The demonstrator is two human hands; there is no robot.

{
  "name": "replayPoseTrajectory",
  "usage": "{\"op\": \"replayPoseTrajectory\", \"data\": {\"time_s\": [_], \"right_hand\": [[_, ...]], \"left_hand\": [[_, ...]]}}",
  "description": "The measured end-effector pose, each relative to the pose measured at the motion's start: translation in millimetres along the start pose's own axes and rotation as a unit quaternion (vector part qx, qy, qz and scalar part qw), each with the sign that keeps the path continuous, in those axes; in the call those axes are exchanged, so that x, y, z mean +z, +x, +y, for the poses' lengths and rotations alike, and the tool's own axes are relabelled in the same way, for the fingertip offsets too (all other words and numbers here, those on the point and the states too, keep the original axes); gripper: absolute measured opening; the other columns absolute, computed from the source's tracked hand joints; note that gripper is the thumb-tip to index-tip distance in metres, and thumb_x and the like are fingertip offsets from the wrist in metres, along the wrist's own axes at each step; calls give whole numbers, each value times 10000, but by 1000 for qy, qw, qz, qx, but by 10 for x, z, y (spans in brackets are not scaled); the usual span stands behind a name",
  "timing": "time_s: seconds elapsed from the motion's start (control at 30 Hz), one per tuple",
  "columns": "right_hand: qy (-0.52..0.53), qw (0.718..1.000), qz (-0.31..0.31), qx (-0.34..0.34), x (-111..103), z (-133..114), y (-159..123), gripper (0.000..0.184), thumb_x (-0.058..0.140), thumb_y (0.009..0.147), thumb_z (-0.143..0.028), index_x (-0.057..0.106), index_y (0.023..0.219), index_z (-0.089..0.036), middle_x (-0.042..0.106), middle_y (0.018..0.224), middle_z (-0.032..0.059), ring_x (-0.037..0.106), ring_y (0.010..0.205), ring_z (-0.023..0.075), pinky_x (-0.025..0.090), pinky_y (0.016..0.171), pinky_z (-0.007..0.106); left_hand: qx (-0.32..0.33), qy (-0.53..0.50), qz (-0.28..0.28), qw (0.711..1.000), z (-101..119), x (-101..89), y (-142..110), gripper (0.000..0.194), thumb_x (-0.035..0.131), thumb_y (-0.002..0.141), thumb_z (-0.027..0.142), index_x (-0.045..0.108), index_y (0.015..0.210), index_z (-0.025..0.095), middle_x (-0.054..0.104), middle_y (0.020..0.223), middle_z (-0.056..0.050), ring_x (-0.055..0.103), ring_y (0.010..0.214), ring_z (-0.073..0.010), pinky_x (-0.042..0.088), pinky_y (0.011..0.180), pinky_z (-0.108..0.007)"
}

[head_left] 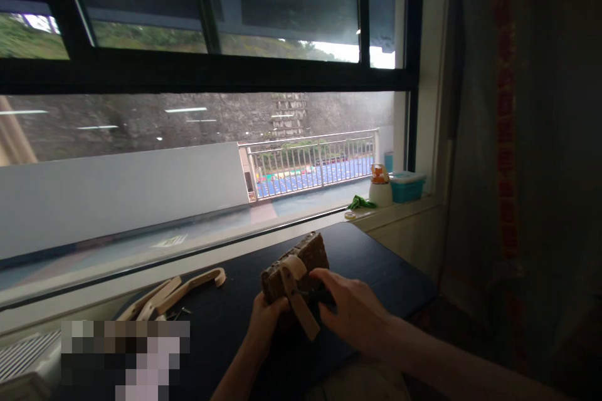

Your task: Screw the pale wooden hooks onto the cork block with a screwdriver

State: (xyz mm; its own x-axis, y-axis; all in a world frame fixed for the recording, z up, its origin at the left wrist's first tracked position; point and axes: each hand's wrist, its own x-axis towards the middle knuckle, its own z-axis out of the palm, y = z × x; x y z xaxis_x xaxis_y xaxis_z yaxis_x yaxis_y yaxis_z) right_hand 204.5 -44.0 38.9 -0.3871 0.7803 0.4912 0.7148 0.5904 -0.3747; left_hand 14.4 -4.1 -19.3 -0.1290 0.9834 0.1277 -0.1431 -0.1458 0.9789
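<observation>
Above the dark table, my left hand [266, 321] is closed around the lower left end of a brown, rough-textured block [314, 249], which is tilted. Against the block's near side lies a pale curved wooden strip [301, 310], hooked at its upper end. My right hand [350, 308] grips a dark-handled tool [322, 296], probably a screwdriver. Its thin shaft points at the middle of the strip, where a small dark spot shows. Whether a screw sits there is too small to tell.
More curved wooden strips [188, 288] lie on the table [376, 269] at the left, beside small metal pieces [181, 313]. On the windowsill stand a teal box [407, 189], a white container [380, 193] and a green cloth [360, 202]. The lower left is pixelated.
</observation>
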Motion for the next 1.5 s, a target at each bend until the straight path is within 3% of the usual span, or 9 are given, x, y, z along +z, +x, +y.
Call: {"op": "replayPoseTrajectory", "data": {"time_s": [0.1,0.27,0.53,0.67,0.9,1.07,1.23,1.37,1.5], "right_hand": [[-141,983,-45,-106,-67,-12,11,182,489,846,-121,584,985,-190,625,891,51,605,725,172,407,595,267],[-121,980,-63,-145,4,57,-12,209,466,868,-108,601,1005,-189,630,864,66,590,766,184,412,628,281],[25,998,43,39,357,113,-221,331,358,952,-270,633,1092,-149,706,940,79,659,800,161,495,705,243],[60,995,39,67,356,140,-218,345,352,952,-297,650,1052,-154,715,928,63,666,810,154,501,692,223],[-51,997,-41,-44,65,134,-127,363,533,803,-96,589,1139,-221,669,926,59,634,796,199,455,668,284],[-229,952,-69,-190,-3,31,-76,226,497,841,-93,594,1024,-183,623,813,60,591,711,205,406,560,289],[-36,996,-31,-73,176,102,-136,248,509,833,-126,658,1015,-206,674,808,65,621,720,186,435,642,277],[34,999,8,21,347,124,-187,329,370,930,-230,636,1115,-174,711,960,67,660,816,157,482,711,232],[53,997,11,58,325,81,-143,368,323,941,-248,656,1069,-158,716,984,54,663,866,141,491,711,196]], "left_hand": [[1,0,2,1000,5,2,-4,166,632,481,163,669,633,107,646,553,-1,541,510,-152,436,519,-254],[-4,6,0,1000,31,5,-20,144,633,478,170,656,608,113,626,529,2,534,497,-153,429,508,-255],[-3,17,-22,1000,35,6,-30,128,618,482,160,656,593,107,621,524,0,499,476,-134,394,470,-233],[1,17,-20,1000,29,6,-26,160,614,490,160,673,630,111,646,555,-6,534,513,-154,421,506,-247],[3,16,-35,999,60,35,-56,187,622,496,159,682,666,111,644,561,-9,546,523,-167,425,519,-257],[1,20,-37,999,59,33,-60,138,633,500,165,673,622,114,631,547,-1,533,517,-154,424,521,-249],[3,21,-39,999,56,19,-48,133,623,496,166,667,610,112,637,551,0,518,511,-140,420,510,-236],[2,24,-41,999,58,26,-55,154,635,498,155,668,641,106,643,557,-6,520,510,-143,414,495,-234],[7,21,-30,999,54,29,-51,171,627,508,160,668,666,107,650,573,-4,538,529,-152,434,514,-241]]}}
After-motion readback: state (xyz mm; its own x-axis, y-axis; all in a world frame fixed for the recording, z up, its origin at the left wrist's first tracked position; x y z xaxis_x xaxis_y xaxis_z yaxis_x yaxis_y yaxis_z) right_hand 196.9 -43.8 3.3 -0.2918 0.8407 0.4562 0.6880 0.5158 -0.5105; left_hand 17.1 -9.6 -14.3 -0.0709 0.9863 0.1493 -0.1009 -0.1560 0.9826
